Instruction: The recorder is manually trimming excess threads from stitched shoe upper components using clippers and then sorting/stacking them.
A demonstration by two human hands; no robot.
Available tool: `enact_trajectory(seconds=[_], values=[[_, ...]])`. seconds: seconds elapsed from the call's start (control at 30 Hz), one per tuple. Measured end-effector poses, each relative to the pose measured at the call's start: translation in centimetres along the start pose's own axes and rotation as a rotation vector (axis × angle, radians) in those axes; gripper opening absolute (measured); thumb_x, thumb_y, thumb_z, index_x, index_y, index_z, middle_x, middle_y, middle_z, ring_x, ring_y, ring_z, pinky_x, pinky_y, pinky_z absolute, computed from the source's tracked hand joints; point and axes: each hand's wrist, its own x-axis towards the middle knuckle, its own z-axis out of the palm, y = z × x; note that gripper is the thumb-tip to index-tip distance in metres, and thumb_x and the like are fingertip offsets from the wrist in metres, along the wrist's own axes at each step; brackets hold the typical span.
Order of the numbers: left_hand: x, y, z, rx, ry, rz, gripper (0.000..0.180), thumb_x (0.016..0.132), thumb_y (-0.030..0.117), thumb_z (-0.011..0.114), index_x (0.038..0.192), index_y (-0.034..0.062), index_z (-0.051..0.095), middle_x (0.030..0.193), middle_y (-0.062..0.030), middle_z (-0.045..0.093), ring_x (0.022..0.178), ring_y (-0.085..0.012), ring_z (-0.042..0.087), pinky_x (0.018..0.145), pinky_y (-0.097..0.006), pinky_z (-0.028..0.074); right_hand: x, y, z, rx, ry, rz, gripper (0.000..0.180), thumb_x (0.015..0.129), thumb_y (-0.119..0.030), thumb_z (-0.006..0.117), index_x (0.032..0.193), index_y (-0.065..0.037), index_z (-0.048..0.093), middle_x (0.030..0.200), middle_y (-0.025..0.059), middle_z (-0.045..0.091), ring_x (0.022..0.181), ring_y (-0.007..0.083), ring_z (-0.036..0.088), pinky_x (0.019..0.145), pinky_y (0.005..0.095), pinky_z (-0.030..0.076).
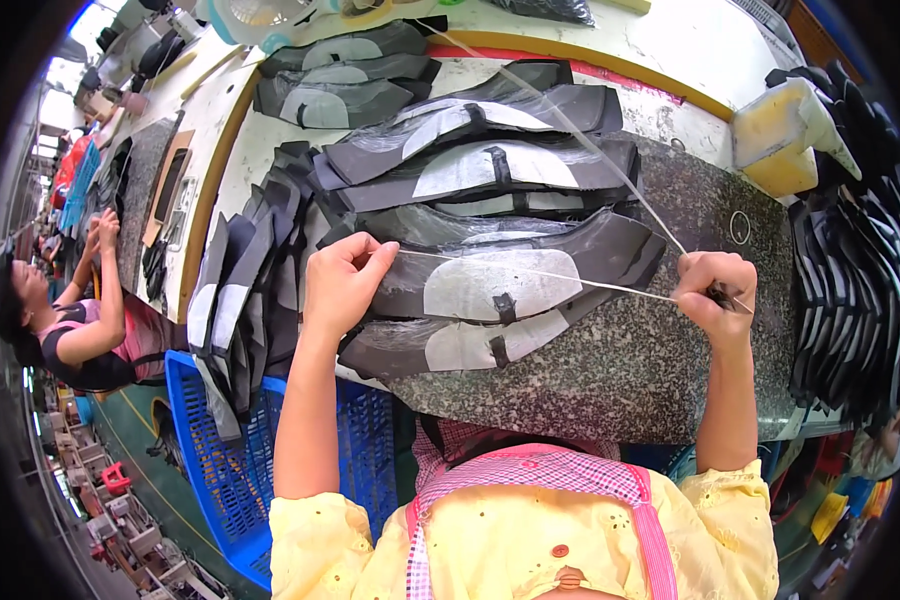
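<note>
A thin white cord (622,289) is stretched taut between my two hands, over the curved dark grey pieces (390,290). My left hand (342,285) pinches one end between thumb and forefinger. My right hand (712,288) is closed in a fist around the cord at the right, and from there another length runs up to the far edge of the table. Something small and dark with a metallic glint shows in the right fist; its kind I cannot make out. The grey pieces carry whitish patches and short black strips, and lie overlapping in stacks beneath the cord.
A speckled stone slab (590,380) forms the near worktop. Tall stacks of dark pieces (845,290) stand right, beside a yellowish plastic container (778,130). More pieces (232,290) hang over the left edge above a blue crate (220,440). Another person (95,320) works at the left.
</note>
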Motion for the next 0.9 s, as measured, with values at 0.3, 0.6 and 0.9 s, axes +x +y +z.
enact_trajectory(seconds=[0.3,0.6,0.9], values=[[1.0,0.2,1.0,0.125,0.018,0.122,0.027,0.075,0.026,0.067,0.067,0.0013,0.059,0.056,-0.0115,0.055,0.05,-0.0231,0.054,0.049,-0.033,0.04,0.7,-0.1,-0.2,0.054,0.001,-0.021,0.014,0.066,-0.006,0.065,0.059,0.002,0.055,0.05,0.0029,0.049,0.043,0.0068,0.038,0.04,0.0237,0.024],[0.7,1.0,0.6,0.33,0.183,0.12,0.016,0.072,0.014,0.067,0.073,0.003,0.056,0.068,-0.0106,0.059,0.062,-0.0272,0.057,0.058,-0.036,0.045,1.9,6.2,-1.5,-0.256,0.179,0.266,0.014,0.074,-0.008,0.063,0.065,-0.001,0.055,0.057,-0.0053,0.046,0.055,0.0023,0.039,0.049,0.0212,0.029],[-1.3,9.0,9.6,0.349,-0.042,0.889,0.033,0.073,0.012,0.066,0.103,-0.0015,0.06,0.097,-0.0108,0.056,0.089,-0.0273,0.053,0.077,-0.036,0.045,1.8,7.8,-0.7,-0.341,0.206,0.316,0.014,0.074,-0.01,0.065,0.068,-0.002,0.055,0.054,-0.0012,0.045,0.053,0.0045,0.038,0.048,0.0237,0.033]])
